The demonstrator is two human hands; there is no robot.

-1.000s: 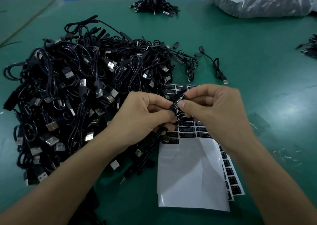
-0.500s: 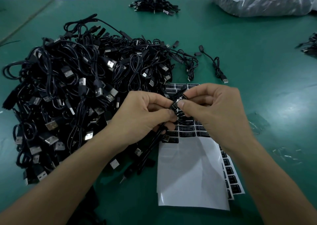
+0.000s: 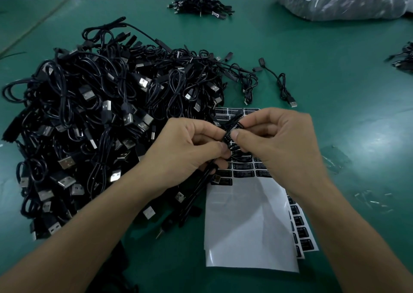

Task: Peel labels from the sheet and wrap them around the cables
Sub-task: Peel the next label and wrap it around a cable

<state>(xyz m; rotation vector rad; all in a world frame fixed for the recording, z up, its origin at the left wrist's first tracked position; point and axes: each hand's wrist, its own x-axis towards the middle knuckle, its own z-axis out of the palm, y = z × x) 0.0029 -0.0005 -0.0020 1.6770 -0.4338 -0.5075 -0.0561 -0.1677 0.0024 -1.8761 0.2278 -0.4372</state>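
Wrapping step judged in progress: one black label (image 3: 231, 132) with white print, held where both thumbs meet, partly laid on a black cable (image 3: 196, 193). Grip, left hand (image 3: 187, 149): fingers curled, thumb and forefinger pinching the cable just below the label. The rest of the cable runs from under the palm down to the bench (image 3: 335, 69), its tip lying near the label sheet (image 3: 248, 221). Grip, right hand (image 3: 279, 145): fingers curled, thumb and forefinger pinching the label's upper end against the cable. Position of item: label between the two hands, touching both thumbs, raised above the far rows of the sheet. How far round the cable it reaches cannot be told, since the fingers hide the back. Risks, as judged: adhesive catching a fingertip and lifting the label off when the grip loosens. The two ends may meet askew if the cable twists in the left pinch, leaving a creased or slanted wrap. The loose tail may snag in the cable pile (image 3: 100, 125) just to the left and drag the work sideways. Also present: a second sheet (image 3: 301, 232) under the first, its labelled edge showing on the right.
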